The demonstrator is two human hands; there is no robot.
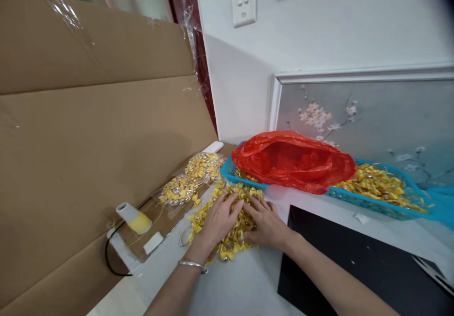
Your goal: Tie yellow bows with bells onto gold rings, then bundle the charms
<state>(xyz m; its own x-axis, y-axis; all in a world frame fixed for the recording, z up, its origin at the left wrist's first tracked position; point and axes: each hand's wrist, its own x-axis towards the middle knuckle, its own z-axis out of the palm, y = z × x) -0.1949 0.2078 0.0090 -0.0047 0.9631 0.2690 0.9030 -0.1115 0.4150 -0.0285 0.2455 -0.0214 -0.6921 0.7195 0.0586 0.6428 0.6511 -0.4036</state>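
Observation:
A pile of small golden-yellow ribbon bows [227, 249], with silver bead-like bells among them, lies loose on the white tabletop [244, 283]. My left hand [220, 219], a silver bangle [193, 265] on its wrist, rests on the left part of the pile. Its fingers are stretched out and slightly curved over the bows. From the right, my right hand [266, 223] lies on the same pile, fingers apart. Both hands touch the bows without a visible grip on any. What is under the palms is hidden.
Behind the pile, a blue basket [376, 205] holds more bows and a red plastic bag [301, 183]. Clear bags of bows [180, 188] lie left, near a white-and-yellow cylinder [136, 219]. Scissors [431, 273] lie on a black board [340, 259] at right. Cardboard [88, 141] walls the left.

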